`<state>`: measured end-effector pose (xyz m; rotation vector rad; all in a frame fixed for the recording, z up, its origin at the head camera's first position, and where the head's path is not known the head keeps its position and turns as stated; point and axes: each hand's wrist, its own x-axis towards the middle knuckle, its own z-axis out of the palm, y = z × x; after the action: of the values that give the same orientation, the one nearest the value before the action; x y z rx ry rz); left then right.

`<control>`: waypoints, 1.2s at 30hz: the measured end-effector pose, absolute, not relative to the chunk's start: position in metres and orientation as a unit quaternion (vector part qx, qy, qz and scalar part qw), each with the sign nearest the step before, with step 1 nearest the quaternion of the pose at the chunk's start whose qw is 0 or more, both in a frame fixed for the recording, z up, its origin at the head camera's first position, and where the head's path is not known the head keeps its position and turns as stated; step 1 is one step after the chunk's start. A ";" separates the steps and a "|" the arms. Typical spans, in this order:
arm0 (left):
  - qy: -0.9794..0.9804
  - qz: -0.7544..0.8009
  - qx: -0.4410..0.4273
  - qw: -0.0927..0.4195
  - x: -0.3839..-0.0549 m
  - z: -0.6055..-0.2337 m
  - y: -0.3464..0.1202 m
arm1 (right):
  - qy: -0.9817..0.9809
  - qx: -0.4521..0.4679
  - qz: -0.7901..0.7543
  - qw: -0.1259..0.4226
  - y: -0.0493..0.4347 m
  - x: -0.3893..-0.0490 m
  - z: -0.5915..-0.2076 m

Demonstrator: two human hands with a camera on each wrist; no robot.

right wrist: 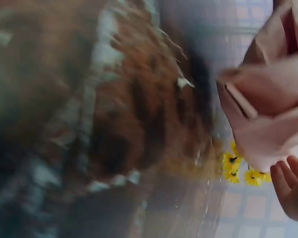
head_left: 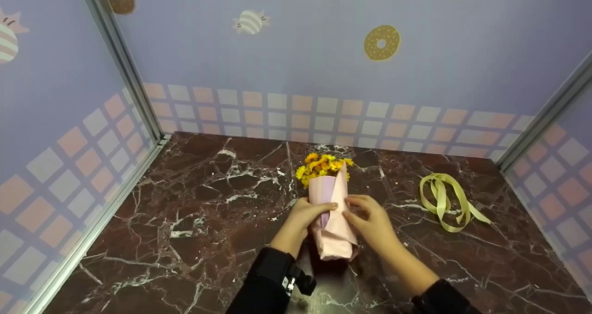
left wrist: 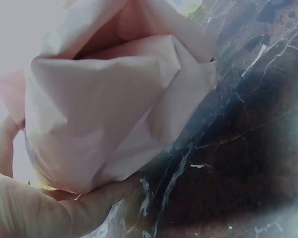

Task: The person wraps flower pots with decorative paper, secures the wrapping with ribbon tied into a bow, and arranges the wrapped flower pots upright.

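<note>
Yellow and orange flowers stand out of the top of a bouquet wrapped in pink paper, with a lilac strip showing along its front. My left hand grips the wrap from the left, thumb laid across the front over the paper's overlap. On the opposite side my right hand touches the paper with fingertips and thumb tip near the overlapping flap. The wrap's folded lower end fills much of the left wrist view. In the right wrist view, extended fingers lie against the paper beside a few yellow blossoms.
A loosely coiled yellow-green ribbon lies on the dark marbled tabletop, to the right of the bouquet. Patterned lilac walls enclose the table at the back and both sides.
</note>
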<state>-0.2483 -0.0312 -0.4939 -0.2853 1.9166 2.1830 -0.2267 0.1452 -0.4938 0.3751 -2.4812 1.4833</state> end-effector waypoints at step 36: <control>0.679 0.718 -0.078 0.130 -0.243 -0.497 -0.033 | -0.717 -0.037 0.684 -0.130 0.140 -0.232 -0.499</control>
<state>-0.2427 -0.0334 -0.4970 -0.2257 1.9737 2.0862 -0.2318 0.1399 -0.4993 -0.1274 -2.4607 2.3469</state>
